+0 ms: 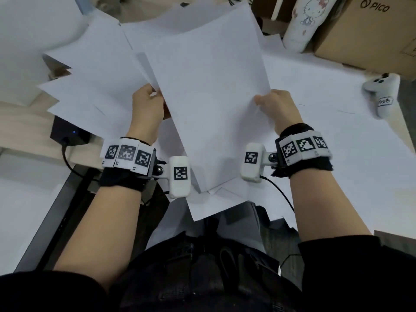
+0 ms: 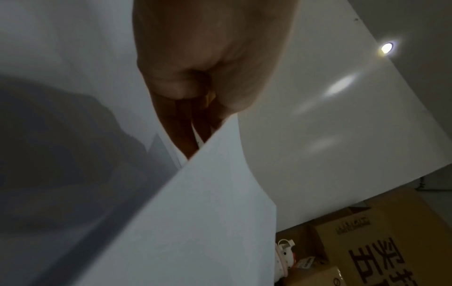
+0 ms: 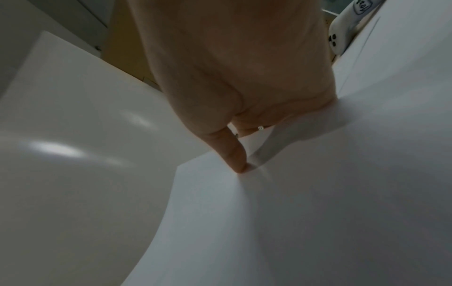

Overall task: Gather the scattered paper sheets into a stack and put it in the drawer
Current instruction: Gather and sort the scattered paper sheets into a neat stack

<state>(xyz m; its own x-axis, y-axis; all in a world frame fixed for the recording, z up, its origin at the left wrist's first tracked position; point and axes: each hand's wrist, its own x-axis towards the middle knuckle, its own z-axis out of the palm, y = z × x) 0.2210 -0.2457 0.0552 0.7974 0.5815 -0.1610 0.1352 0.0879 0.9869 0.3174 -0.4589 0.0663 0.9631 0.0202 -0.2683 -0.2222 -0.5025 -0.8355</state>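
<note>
White desk [image 1: 337,154], smooth matte top, mostly covered by loose paper sheets [image 1: 90,70], thin flat white rectangles fanned and overlapping at odd angles at left and far centre. Held sheets [image 1: 209,86], a few plain white pages raised above the desk in the middle, top page smooth, slightly bowed, edges not aligned; more sheets lie under them at the near desk edge. Brown cardboard box [image 1: 369,34], printed "PICO", far right corner. White cylindrical bottle [image 1: 304,23] with a cartoon cat print, tilted against the box. Black box-shaped device [image 1: 67,131] with a blue light, cable plugged in, left desk edge, partly under paper. White plastic controller [image 1: 380,95], rounded, right edge of the desk. Left hand [image 1: 148,104] grips the left edge of the held sheets, fingers curled under, thumb on top. Right hand [image 1: 274,106] pinches the right edge, thumb [image 3: 234,154] pressing a small dent into the paper. Drawer not in view.
</note>
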